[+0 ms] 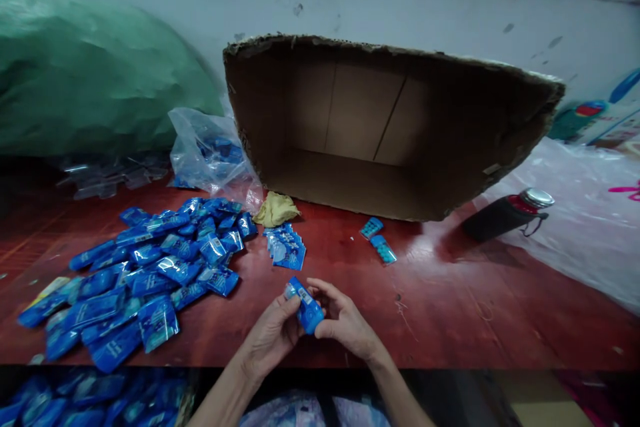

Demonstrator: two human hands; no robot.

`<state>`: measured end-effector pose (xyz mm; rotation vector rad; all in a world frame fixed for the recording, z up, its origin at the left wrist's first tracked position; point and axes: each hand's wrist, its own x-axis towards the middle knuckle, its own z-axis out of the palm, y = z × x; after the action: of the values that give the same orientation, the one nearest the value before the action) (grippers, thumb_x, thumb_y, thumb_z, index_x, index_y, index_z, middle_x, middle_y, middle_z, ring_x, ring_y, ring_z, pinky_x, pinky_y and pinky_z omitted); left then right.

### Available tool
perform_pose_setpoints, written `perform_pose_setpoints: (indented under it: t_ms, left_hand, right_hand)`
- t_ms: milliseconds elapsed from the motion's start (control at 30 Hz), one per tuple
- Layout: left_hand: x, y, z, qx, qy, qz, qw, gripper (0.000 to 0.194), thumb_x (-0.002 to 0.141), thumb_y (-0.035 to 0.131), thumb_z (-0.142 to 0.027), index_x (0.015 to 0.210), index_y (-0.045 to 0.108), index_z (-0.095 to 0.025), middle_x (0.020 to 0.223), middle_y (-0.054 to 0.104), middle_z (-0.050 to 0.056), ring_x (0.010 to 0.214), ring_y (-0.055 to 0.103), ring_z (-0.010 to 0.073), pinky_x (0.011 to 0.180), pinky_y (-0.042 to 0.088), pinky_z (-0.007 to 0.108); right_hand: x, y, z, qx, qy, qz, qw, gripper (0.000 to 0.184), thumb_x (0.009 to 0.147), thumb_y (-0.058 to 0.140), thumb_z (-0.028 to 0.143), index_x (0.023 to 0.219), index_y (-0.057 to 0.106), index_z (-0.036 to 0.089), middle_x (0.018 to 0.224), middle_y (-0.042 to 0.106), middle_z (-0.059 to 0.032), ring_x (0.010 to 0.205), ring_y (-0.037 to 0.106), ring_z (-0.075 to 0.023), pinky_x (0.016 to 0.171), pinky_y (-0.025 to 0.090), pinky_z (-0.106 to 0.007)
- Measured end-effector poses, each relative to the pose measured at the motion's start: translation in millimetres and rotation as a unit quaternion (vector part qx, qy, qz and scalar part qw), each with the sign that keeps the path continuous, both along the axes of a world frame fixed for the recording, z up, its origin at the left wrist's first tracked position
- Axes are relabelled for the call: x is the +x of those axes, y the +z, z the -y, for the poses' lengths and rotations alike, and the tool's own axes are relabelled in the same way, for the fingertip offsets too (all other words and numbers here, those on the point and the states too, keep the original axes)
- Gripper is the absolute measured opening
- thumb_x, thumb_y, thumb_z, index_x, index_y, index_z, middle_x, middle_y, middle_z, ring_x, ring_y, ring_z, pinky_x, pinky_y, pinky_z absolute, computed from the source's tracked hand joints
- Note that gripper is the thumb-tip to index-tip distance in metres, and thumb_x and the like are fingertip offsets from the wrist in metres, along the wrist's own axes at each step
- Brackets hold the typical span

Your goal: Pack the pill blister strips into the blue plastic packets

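Observation:
A small blue printed packet (305,305) with a barcode patch is held tilted over the table's front part. My left hand (277,333) pinches its left side, thumb on top. My right hand (347,323) grips its lower right end between thumb and fingers; part of that contact is hidden behind the packet. Just beyond my hands lies a fanned stack of flat blue cards (287,247). To the left spreads a large heap of filled blue packets (165,267). Two clear packs with turquoise pieces (383,249) lie farther back on the right.
A large cardboard box (345,197) lies open toward me at the back. Beside it are a crumpled yellowish cloth (276,209) and a clear bag (207,160). A dark bottle (503,215) stands tilted in view at right, near plastic sheeting (575,233). More packets (90,397) sit below the table edge.

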<state>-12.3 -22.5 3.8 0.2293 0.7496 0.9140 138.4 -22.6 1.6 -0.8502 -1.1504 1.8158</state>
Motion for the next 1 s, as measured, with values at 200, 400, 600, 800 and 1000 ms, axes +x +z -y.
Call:
perform_pose_setpoints:
  t_ms: [200, 400, 600, 800, 1000]
  left_hand:
    - [15, 12.3, 10, -0.038, 0.062, -0.057, 0.996, 0.017, 0.069, 0.063, -0.027, 0.081, 0.065, -0.014, 0.072, 0.068, 0.003, 0.064, 0.062, 0.0136, 0.058, 0.050, 0.024]
    - [10, 24.6, 9, -0.020, 0.015, -0.054, 0.998, 0.015, 0.067, 0.065, -0.023, 0.079, 0.064, -0.015, 0.076, 0.067, 0.003, 0.067, 0.062, 0.0151, 0.061, 0.052, 0.028]
    - [15, 17.5, 16, -0.024, 0.039, -0.052, 0.998, 0.012, 0.070, 0.063, -0.021, 0.079, 0.064, -0.014, 0.075, 0.067, 0.003, 0.069, 0.062, 0.0134, 0.067, 0.051, 0.027]
    - [-3, 31.7, 4, -0.039, 0.133, -0.082, 0.987, 0.014, 0.075, 0.055, -0.022, 0.084, 0.063, -0.014, 0.077, 0.069, 0.006, 0.070, 0.065, 0.0183, 0.064, 0.053, 0.030]
    - [-76, 66.0, -31, 0.000, 0.341, -0.061, 0.938, 0.041, 0.084, 0.035, -0.037, 0.088, 0.060, -0.006, 0.084, 0.067, 0.016, 0.084, 0.063, 0.0226, 0.062, 0.055, 0.030]
  right_hand:
    - [-4, 1.6, 10, 0.005, -0.051, 0.037, 0.998, 0.055, 0.062, 0.066, 0.016, 0.114, 0.053, 0.029, 0.106, 0.055, -0.0004, 0.092, 0.053, -0.0183, 0.077, 0.044, -0.030]
    - [1, 0.1, 7, 0.022, -0.069, -0.005, 0.997, 0.048, 0.064, 0.062, 0.014, 0.110, 0.055, 0.025, 0.108, 0.059, -0.0021, 0.099, 0.052, -0.0191, 0.085, 0.040, -0.032]
    - [-7, -1.3, 6, 0.032, -0.098, 0.017, 0.995, 0.043, 0.067, 0.062, 0.017, 0.109, 0.056, 0.024, 0.104, 0.061, -0.0022, 0.096, 0.054, -0.0192, 0.085, 0.040, -0.032]
    - [-10, -5.7, 9, 0.059, -0.083, 0.086, 0.991, 0.042, 0.072, 0.059, 0.024, 0.113, 0.052, 0.024, 0.099, 0.060, -0.0021, 0.086, 0.055, -0.0167, 0.078, 0.043, -0.029]
    - [-9, 10.0, -19, 0.207, -0.094, 0.325, 0.918, 0.026, 0.077, 0.054, 0.022, 0.103, 0.056, 0.023, 0.083, 0.055, 0.0007, 0.074, 0.052, -0.0129, 0.070, 0.041, -0.023]
